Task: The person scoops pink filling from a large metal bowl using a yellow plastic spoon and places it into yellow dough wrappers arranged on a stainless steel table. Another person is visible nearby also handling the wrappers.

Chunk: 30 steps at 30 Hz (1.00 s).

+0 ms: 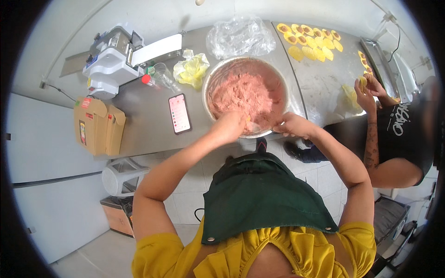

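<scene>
A large round metal bowl [285, 87] stands at the front edge of the steel table before me. Pink ground-meat mixture [240, 88] fills much of it, and smears of it coat the inner wall. My left hand [230, 125] is curled over the near-left side of the bowl, its fingertips down at the mixture. Just right of those fingers is a shiny, see-through object [254, 128], too blurred to name. My right hand [293, 125] is at the bowl's near-right rim, thumb and fingers closed on it. The undersides of both hands are hidden.
Left of the bowl lie a lit phone [180, 114], a crumpled yellowish bag [192, 69], a clear cup [161, 73] and a white machine [114, 66]. Behind it is clear plastic [240, 37]. At right, a co-worker [393, 139] handles a yellow disc near rows of filled discs [307, 40].
</scene>
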{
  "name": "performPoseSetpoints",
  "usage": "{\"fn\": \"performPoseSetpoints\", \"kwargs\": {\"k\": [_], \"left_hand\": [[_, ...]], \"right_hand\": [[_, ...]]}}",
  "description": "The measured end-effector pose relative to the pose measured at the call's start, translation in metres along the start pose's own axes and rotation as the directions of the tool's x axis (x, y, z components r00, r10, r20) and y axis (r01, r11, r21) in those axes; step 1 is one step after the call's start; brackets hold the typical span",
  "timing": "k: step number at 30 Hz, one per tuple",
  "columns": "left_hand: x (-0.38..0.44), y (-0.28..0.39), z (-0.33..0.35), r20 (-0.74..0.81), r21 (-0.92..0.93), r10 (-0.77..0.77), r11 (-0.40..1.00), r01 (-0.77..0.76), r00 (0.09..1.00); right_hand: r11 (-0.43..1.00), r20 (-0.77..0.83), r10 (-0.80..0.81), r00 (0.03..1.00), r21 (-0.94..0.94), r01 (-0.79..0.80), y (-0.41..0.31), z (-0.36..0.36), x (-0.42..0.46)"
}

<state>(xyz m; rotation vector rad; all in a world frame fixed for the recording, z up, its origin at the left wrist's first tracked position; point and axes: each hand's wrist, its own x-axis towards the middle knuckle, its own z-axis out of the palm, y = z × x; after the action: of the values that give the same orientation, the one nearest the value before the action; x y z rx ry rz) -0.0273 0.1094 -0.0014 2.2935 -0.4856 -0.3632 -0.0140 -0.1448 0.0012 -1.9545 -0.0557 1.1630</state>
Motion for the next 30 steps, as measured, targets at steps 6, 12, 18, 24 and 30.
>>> {"fn": "performPoseSetpoints", "kwargs": {"k": [6, 12, 18, 24, 30], "left_hand": [[-0.035, -0.017, 0.034, -0.274, -0.078, -0.060, 0.996, 0.040, 0.960], [-0.030, -0.027, 0.067, -0.269, -0.641, -0.398, 0.754, 0.146, 0.877], [-0.020, -0.009, 0.046, 0.182, -0.972, -0.493, -0.224, 0.079, 0.851], [-0.035, -0.025, 0.009, -0.001, -0.989, -0.479, 0.128, 0.068, 0.878], [-0.033, -0.004, 0.009, -0.285, -0.261, -0.212, 0.956, 0.137, 0.935]], "right_hand": [[0.972, -0.307, -0.181, 0.934, 0.091, 0.218, 0.028, 0.026, 0.000], [0.821, -0.554, -0.523, 0.648, -0.531, 0.209, 0.007, 0.081, -0.001], [0.815, -0.596, -0.543, 0.591, -0.544, 0.200, 0.005, 0.121, 0.007], [0.848, -0.667, -0.525, 0.528, -0.461, 0.261, 0.031, 0.093, -0.023], [0.747, -0.571, -0.625, 0.532, -0.635, 0.196, -0.008, 0.058, -0.043]]}}
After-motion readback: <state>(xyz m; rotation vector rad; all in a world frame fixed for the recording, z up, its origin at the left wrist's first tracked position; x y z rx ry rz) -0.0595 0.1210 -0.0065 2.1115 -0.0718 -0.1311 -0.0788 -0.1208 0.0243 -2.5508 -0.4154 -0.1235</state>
